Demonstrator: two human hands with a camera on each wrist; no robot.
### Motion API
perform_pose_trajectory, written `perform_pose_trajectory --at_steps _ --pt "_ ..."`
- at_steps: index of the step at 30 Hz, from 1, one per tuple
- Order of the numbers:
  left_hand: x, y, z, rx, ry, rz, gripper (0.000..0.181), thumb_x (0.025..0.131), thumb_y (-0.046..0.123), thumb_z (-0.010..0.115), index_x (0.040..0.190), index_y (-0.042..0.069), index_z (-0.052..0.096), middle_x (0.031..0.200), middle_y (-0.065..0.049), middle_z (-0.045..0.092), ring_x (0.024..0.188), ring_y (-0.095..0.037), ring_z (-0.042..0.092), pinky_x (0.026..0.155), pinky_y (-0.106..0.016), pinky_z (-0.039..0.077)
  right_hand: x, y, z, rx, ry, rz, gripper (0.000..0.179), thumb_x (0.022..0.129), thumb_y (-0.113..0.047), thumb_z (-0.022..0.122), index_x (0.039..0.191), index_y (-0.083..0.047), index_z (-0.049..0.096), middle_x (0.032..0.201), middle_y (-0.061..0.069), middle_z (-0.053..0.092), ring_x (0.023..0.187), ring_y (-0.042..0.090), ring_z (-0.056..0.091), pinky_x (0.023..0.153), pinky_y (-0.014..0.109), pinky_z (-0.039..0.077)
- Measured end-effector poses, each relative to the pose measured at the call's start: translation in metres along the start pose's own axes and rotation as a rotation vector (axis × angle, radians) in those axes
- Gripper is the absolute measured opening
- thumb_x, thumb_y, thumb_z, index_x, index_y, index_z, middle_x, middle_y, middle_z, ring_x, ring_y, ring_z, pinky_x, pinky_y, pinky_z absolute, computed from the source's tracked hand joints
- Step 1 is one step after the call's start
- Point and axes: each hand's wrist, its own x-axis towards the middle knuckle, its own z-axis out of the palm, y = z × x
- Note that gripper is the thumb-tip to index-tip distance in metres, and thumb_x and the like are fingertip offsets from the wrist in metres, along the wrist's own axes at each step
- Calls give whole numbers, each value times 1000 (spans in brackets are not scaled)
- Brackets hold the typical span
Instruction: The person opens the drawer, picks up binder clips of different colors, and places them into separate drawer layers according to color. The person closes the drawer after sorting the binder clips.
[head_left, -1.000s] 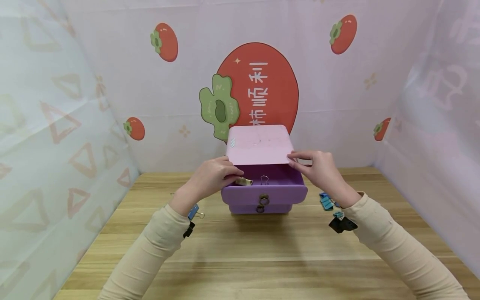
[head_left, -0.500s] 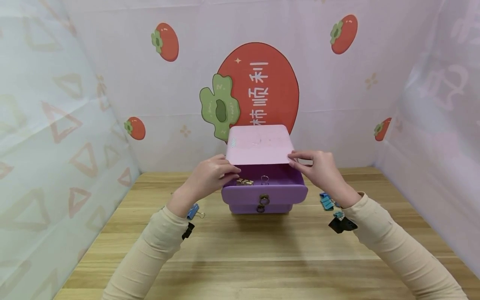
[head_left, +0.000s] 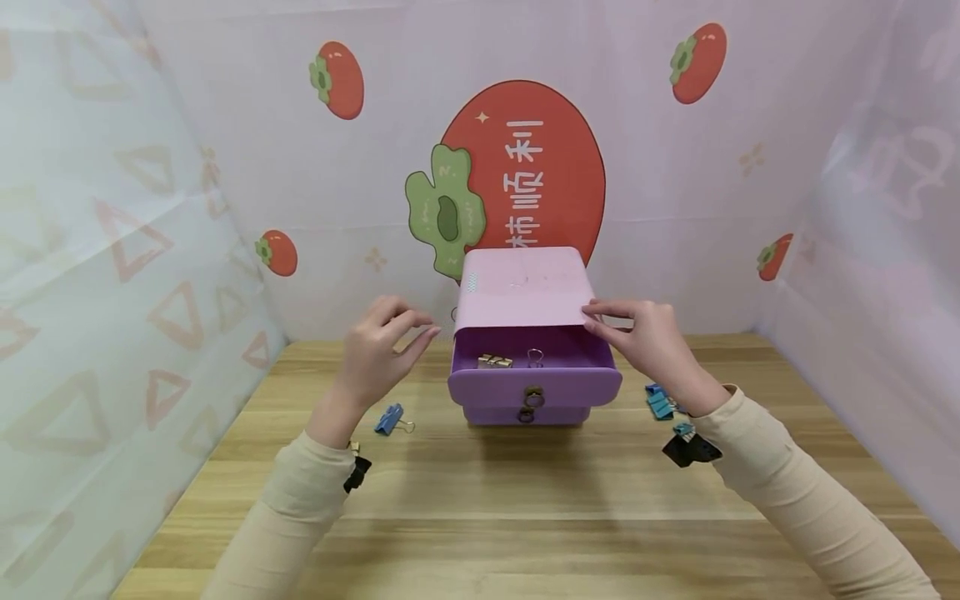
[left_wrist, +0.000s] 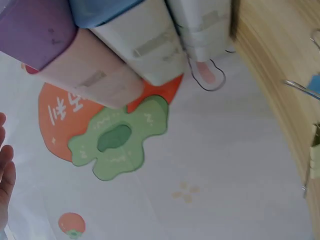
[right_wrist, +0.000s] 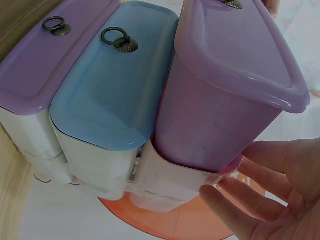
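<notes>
Right hand (head_left: 641, 333) pinches the front right rim of the pink casing at the top of the drawer unit (head_left: 525, 287), thumb and fingers either side of the rim. Left hand (head_left: 382, 346) is in the air left of the unit, fingers loosely bent, thumb and forefinger apart, nothing seen in it; left wrist view shows only fingertips at its edge.

Progress, judging by how things lie: top drawer (head_left: 534, 387) is out toward the person, with gold clips (head_left: 495, 362) in its left part, count unclear, and a wire loop (head_left: 535, 356) standing to their right, rest of that piece hidden. Middle drawer (right_wrist: 105, 95), blue, and bottom drawer (right_wrist: 30, 70), purple, are pushed in below it. Not done: top drawer isn't closed, and several clips lie outside the unit. Blue clip (head_left: 389, 419) is on the table left of it, pale yellow clip (head_left: 354, 447) further left by the sleeve, teal clips (head_left: 661, 404) near its right side, partly behind the right wrist.

Table (head_left: 525, 517) is wood-grain, runs out in front of the unit and to both sides. Backdrop (head_left: 360, 167) behind the unit is pale cloth with red persimmon prints; the big one sits directly behind the unit, white characters on it. Pale side cloths (head_left: 97, 333) hang left and right of the unit.
</notes>
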Motion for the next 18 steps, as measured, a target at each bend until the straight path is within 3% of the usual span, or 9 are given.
perform_pose_trajectory --at_steps 5,18 --pt "-13 -11 -7 53 22 -12 10 76 7 78 81 3 70 76 -8 59 71 -23 53 61 -33 45 0 0 0 2 2 -1 25 88 -23 68 109 -10 73 115 11 69 102 29 67 73 39 58" --pt "-48 -34 -18 108 -108 -114 9 78 10 77 82 5 70 78 -6 59 71 -19 52 61 -32 44 1 0 -1 -13 10 -16 24 88 -24 68 108 -10 73 114 11 69 101 28 67 73 40 58"
